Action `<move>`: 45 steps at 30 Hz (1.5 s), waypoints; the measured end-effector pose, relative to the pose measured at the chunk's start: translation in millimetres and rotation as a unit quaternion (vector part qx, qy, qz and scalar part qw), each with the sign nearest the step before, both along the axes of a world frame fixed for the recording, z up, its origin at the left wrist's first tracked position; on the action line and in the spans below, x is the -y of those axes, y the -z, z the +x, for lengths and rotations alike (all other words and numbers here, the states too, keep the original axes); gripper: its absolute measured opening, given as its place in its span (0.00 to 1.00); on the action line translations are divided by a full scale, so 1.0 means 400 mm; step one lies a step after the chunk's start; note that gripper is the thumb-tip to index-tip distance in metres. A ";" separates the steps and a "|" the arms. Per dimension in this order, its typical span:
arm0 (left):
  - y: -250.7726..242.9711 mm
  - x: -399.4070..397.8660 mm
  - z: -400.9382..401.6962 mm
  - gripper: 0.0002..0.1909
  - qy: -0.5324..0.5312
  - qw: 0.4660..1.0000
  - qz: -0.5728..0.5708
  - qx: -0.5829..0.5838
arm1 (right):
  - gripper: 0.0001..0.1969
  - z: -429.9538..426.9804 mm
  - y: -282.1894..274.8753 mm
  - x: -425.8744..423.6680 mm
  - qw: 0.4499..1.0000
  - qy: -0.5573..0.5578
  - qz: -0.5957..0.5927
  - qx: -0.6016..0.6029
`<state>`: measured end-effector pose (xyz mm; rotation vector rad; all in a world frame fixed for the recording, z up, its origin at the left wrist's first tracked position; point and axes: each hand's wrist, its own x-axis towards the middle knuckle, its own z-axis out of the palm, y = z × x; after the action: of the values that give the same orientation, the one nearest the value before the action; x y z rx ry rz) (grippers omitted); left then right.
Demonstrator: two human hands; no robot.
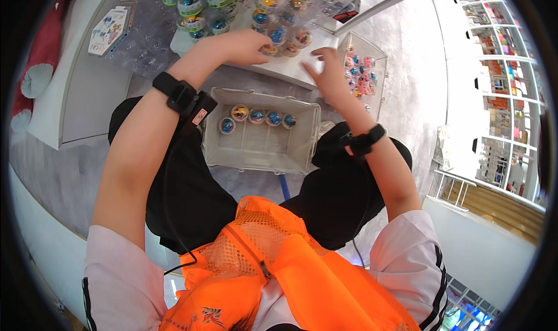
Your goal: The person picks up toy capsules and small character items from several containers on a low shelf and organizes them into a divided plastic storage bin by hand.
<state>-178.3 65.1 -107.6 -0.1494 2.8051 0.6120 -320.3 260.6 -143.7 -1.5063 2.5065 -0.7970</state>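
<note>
My left hand [250,47] reaches over the white shelf, its curled fingertips at a clear capsule with a toy inside [269,50]; whether it grips the capsule cannot be told. To its right my right hand [324,69] is held above the shelf edge, fingers apart, holding nothing. Several stacked clear toy capsules [277,34] stand on the shelf near both hands. Between my knees a grey mesh basket [261,150] holds several capsules, among them one with a yellow toy [239,112] and one with a blue toy [273,118], lying towards its far side.
More capsules with green-rimmed packaging [190,6] are stacked at the upper left beside clear plastic wrapping [146,43] and a printed hexagonal box [109,31]. A second basket [380,76] with many small capsules stands at right. A white frame bar [388,4] crosses the upper right.
</note>
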 end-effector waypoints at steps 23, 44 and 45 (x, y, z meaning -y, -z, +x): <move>0.441 -0.111 -0.267 0.25 -0.685 0.397 0.585 -0.174 | 0.20 -0.259 0.215 0.175 0.751 0.236 -0.011 0.616; 0.426 -0.113 -0.304 0.26 -0.636 0.445 0.604 -0.183 | 0.23 -0.207 0.374 0.133 0.612 0.285 -0.122 0.728; 0.436 -0.104 -0.304 0.26 -0.629 0.449 0.610 -0.175 | 0.25 -0.206 0.372 0.130 0.578 0.279 -0.141 0.754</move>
<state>-299.8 106.5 -281.9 -1.8752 1.0808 2.8347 -402.6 208.6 -292.6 0.3202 1.2927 -1.5819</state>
